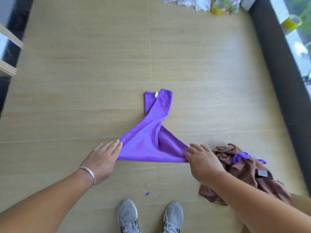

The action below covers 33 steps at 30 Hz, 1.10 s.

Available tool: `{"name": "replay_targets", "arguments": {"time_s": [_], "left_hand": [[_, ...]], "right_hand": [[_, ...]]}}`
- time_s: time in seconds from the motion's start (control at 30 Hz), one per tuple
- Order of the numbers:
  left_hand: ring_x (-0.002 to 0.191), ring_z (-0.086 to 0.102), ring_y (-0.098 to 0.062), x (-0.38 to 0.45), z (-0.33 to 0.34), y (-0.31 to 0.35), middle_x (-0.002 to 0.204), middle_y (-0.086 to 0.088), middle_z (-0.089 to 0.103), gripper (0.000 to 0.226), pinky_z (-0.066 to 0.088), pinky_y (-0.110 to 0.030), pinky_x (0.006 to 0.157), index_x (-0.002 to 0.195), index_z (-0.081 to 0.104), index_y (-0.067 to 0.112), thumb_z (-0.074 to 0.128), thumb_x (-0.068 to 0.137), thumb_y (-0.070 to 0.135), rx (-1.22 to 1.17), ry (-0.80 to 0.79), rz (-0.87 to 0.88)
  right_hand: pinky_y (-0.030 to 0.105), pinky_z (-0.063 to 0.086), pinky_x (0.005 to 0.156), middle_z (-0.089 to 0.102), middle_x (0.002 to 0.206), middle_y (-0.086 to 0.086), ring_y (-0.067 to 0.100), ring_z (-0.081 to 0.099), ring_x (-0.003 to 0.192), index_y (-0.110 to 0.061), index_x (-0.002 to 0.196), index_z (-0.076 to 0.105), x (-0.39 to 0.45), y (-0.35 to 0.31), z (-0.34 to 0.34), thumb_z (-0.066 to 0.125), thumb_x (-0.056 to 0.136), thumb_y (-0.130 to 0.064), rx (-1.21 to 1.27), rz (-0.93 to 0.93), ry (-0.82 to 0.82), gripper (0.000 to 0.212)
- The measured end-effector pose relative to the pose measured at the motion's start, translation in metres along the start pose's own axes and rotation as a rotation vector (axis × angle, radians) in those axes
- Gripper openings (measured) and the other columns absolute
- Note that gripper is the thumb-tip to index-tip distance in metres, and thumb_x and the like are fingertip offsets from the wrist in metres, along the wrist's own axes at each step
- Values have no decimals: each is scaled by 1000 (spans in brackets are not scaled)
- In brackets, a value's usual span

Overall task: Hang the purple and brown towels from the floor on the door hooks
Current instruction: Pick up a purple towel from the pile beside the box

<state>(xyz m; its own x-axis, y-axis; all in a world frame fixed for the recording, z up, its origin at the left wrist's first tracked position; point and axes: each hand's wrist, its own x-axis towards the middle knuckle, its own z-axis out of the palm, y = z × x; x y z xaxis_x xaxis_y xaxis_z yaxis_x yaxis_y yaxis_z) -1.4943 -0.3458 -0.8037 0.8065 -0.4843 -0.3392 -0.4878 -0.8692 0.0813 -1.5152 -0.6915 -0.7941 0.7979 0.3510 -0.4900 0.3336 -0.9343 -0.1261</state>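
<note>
A purple towel [151, 140] hangs stretched between my two hands above the wood-look floor, its far end with a white tag trailing down toward the floor. My left hand [104, 157] pinches the towel's left corner, and a silver bangle sits on that wrist. My right hand [202, 162] pinches the right corner. A crumpled brown towel [249, 172] lies on the floor at the right, with a small purple piece of cloth [242, 157] on top of it. No door or hooks are in view.
My grey shoes [127, 216] stand at the bottom centre. A dark window sill [276, 64] runs along the right. Plastic bags and yellow-green bottles [218, 5] sit at the far top. A pale shelf edge [8, 52] is at the left.
</note>
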Motion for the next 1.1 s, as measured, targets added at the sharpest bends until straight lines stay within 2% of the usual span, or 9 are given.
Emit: {"name": "replay_targets", "arguments": {"time_s": [0.13,0.27,0.3,0.37,0.43,0.47,0.6,0.83,1.1], "left_hand": [[84,73,-20,-56,-48,-4,94,-3,75,51,59,-40,64,88,79,12,33,66,16,13,40,80],[75,73,-11,-95,-64,-15,84,4,76,37,58,-32,57,78,80,15,45,64,15,-24,-21,-5],[74,73,-9,-100,-68,-18,83,5,76,26,58,-29,57,79,80,14,61,61,13,-49,-23,-32],[96,69,-6,-99,-73,-25,104,5,73,41,56,-25,79,103,75,15,78,62,14,-78,-154,-141],[119,56,-13,-91,-79,-40,126,6,62,36,42,-27,98,118,56,29,49,87,13,-18,-294,-270],[115,57,-19,-85,-87,-49,122,5,63,31,43,-29,92,107,51,33,38,88,12,-12,-317,-321],[91,63,-25,-39,-134,-96,96,2,67,20,40,-28,64,95,54,24,40,86,13,-85,-194,-444],[80,58,-31,32,-265,-175,91,-10,68,21,39,-30,63,92,66,22,45,93,18,-76,154,-467],[69,54,-36,22,-357,-193,70,-10,60,17,41,-35,57,85,63,19,49,94,21,-46,447,-411]], "right_hand": [[27,21,114,58,128,-9,13,34,139,-24,119,60,-39,-19,-40,35,81,-13,25,-117,-14,46],[21,51,89,71,85,-16,7,67,102,-27,79,71,-59,-40,-74,66,60,-17,73,-187,40,22],[19,53,83,69,78,-17,6,69,94,-27,72,70,-60,-45,-79,71,54,-18,76,-178,60,20],[18,53,81,68,74,-18,5,69,91,-27,69,70,-56,-55,-91,74,49,-18,66,-143,26,23],[18,46,94,70,90,-15,8,64,108,-26,85,71,-43,-60,-107,65,62,-14,24,-109,-3,27],[21,38,103,69,104,-12,10,55,120,-25,99,68,-33,-59,-117,54,73,-12,8,-88,-14,32],[26,29,106,63,117,-6,14,47,126,-25,109,60,14,-56,-170,36,87,-11,-52,9,130,36],[28,34,74,66,99,5,28,60,99,-17,95,62,69,-40,-314,41,84,-6,-79,228,410,25],[31,35,71,65,99,10,32,57,97,-13,97,64,79,-35,-381,44,83,-4,-11,260,617,27]]}}
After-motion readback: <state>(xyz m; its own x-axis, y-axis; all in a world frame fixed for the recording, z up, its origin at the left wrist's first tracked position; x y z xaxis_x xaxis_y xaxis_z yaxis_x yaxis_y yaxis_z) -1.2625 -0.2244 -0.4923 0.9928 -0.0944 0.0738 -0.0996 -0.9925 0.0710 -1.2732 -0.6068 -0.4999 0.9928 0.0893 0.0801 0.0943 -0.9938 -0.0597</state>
